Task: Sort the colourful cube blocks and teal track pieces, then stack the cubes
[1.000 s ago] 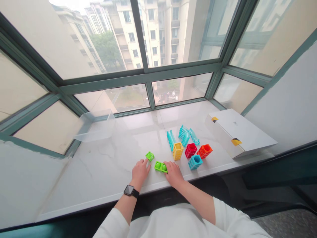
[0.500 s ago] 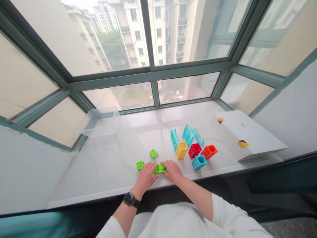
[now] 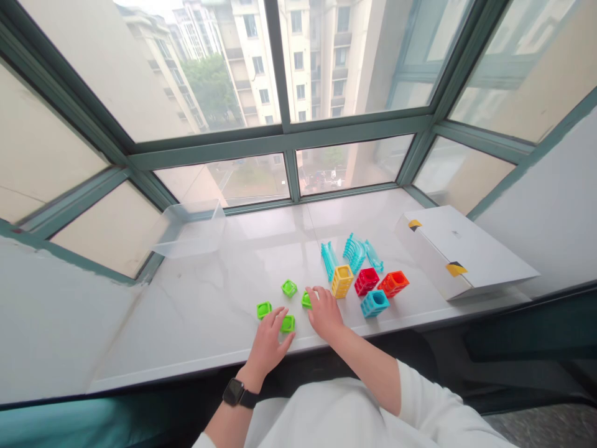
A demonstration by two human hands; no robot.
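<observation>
Four-sided green blocks lie on the white sill. Beside my left hand, a green block sits between the spread thumb and forefinger, and the hand looks open around it. A second green block rests just beyond those fingers. My right hand has its fingers closed on another green block, partly hidden by them. Farther back stands one more green block, apart from both hands.
Right of my hands stand yellow, red, orange and blue block stacks. Clear blue track pieces lie behind them. A white box is at the right, a clear plastic bin at the back left.
The two green blocks that were side by side between my hands are now apart. My right hand has moved one away from me; my left hand has opened and shifted slightly left.
</observation>
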